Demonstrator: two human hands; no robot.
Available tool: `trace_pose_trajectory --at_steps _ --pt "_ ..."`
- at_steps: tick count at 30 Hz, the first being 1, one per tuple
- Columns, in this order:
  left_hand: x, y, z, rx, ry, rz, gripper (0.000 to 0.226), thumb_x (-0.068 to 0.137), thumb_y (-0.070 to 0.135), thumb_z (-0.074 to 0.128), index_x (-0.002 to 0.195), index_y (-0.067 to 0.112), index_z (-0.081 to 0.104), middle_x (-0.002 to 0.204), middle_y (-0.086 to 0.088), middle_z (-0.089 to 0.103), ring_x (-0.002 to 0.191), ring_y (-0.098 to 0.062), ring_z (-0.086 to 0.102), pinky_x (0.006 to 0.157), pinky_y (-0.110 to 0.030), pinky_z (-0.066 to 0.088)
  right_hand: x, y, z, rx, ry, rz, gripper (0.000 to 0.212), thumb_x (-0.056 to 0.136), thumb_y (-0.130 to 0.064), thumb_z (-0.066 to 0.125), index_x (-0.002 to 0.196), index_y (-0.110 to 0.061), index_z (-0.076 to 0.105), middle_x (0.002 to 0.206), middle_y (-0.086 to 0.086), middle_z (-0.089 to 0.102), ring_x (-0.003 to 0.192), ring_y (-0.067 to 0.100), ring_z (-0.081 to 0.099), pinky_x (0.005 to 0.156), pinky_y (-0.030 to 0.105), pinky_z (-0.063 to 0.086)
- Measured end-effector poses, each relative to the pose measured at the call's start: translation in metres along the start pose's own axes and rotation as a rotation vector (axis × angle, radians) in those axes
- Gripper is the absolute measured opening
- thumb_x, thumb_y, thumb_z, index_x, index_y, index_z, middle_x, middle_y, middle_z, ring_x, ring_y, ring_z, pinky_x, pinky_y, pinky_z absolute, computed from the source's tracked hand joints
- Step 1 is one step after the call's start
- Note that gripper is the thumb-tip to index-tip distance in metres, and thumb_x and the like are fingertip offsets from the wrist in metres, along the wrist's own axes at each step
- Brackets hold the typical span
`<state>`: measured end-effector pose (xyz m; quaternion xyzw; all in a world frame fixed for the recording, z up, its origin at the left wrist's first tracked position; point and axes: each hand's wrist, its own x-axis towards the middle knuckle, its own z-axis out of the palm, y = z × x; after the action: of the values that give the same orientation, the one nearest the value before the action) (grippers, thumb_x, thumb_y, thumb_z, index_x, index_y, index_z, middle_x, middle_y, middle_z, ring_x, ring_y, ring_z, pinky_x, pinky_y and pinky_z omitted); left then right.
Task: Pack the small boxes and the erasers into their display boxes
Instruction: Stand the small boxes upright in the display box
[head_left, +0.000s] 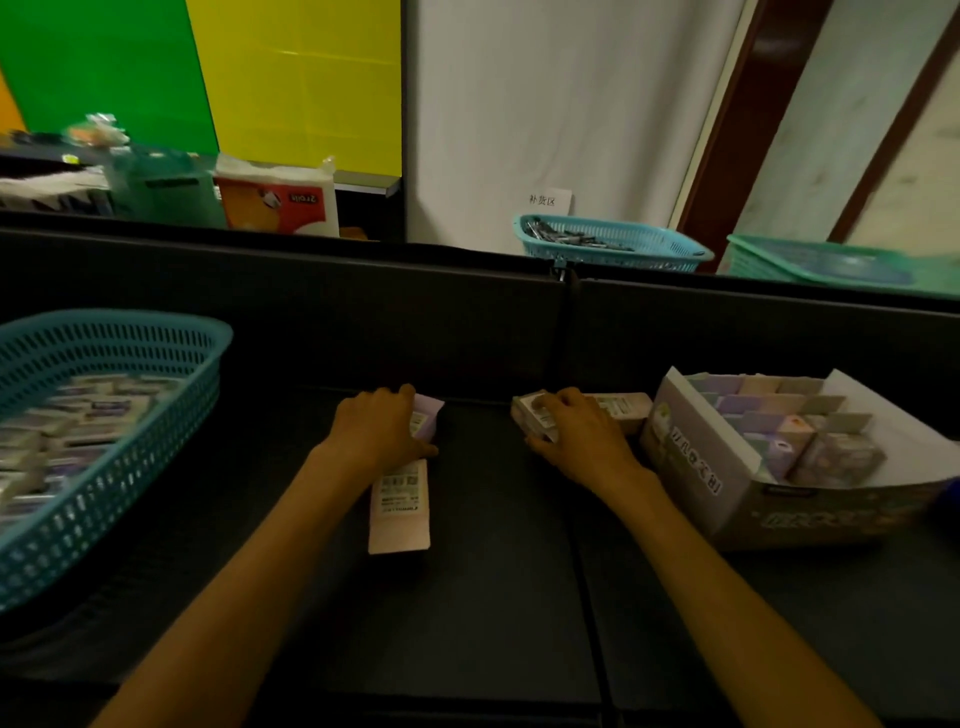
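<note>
Left hand: our left hand (382, 423) lies palm down at 12 o'clock on the counter (498, 597), fingers curled over the far end of the pink box (399, 506) and against a lilac box (428, 415) just beyond it.
Right hand: our right hand (576, 431) is at 1 o'clock, fingers curled round a stack of small boxes (535, 415), with the thumb at the near side of the stack.
Pink box: it lies flat on the counter with the label side up and its long axis running from 12 to 6 o'clock; the near end is free.
Beige box: a further beige box (623, 408) lies flat just behind our right hand, touching the stack.
Display box: the display box (727, 493) stands at 2 o'clock, just beside our right hand, with its lid flap folded back; cardboard dividers split it into cells, most holding pastel boxes standing on end.
Left basket: a blue basket (104, 332) at 9 o'clock holds loose small boxes; the detail is blurred.
Far baskets: beyond the dark partition (311, 291), we see a blue mesh basket (613, 244) with dark items at 1 o'clock and a green basket (831, 262) at 2 o'clock.
Sign: a white paper sign (548, 200) hangs on the wall above the blue mesh basket.
</note>
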<state>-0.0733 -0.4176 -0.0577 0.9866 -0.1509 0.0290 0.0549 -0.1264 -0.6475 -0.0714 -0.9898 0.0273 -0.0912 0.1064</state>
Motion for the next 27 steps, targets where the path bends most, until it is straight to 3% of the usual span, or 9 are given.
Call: trace_pose_trajectory --at_steps 9,16,19,24,27 --pt "0.003 -0.005 -0.003 -0.048 0.051 0.016 0.078 0.076 0.044 0.071 0.138 0.022 0.030 0.129 -0.008 0.051 0.112 -0.026 0.054 0.089 -0.037 0.046 -0.003 0.012 0.009 0.205 -0.011 0.063 0.059 0.089 -0.031 0.064 0.140 -0.027 0.036 0.138 0.008 0.037 0.125 0.027 0.043 0.101 0.035 0.037" --pt "-0.002 -0.010 -0.018 -0.196 0.170 0.067 0.072 0.080 0.054 0.061 0.136 0.019 0.034 0.126 -0.008 0.053 0.106 -0.024 0.056 0.087 -0.037 0.047 -0.007 0.012 -0.007 0.315 0.220 -0.096 0.042 0.082 -0.028 0.070 0.120 -0.018 0.057 0.128 -0.001 0.046 0.112 0.014 0.049 0.092 0.025 0.043" --pt "-0.008 -0.006 -0.024 -0.346 0.227 0.125 0.061 0.084 0.048 0.059 0.134 0.020 0.038 0.122 -0.008 0.056 0.099 -0.020 0.058 0.079 -0.030 0.047 -0.012 0.008 -0.024 0.352 0.301 -0.183 0.035 0.083 -0.033 0.068 0.114 -0.021 0.058 0.113 -0.002 0.059 0.098 0.009 0.057 0.086 0.028 0.052" --pt "-0.018 0.011 -0.040 -0.576 0.267 0.272 0.052 0.086 0.034 0.062 0.132 0.020 0.041 0.115 -0.004 0.059 0.092 -0.011 0.059 0.076 -0.025 0.050 -0.025 0.008 -0.057 0.426 0.401 -0.243 0.033 0.085 -0.036 0.067 0.111 -0.018 0.060 0.108 -0.002 0.065 0.095 0.001 0.061 0.081 0.014 0.051" --pt "-0.022 0.029 -0.049 -0.683 0.298 0.349 0.049 0.085 0.030 0.063 0.128 0.021 0.043 0.104 0.006 0.056 0.084 -0.003 0.057 0.068 -0.016 0.047 -0.036 0.011 -0.077 0.534 0.478 -0.224 0.035 0.083 -0.038 0.068 0.109 -0.015 0.063 0.107 -0.001 0.068 0.095 0.004 0.065 0.079 0.021 0.055"
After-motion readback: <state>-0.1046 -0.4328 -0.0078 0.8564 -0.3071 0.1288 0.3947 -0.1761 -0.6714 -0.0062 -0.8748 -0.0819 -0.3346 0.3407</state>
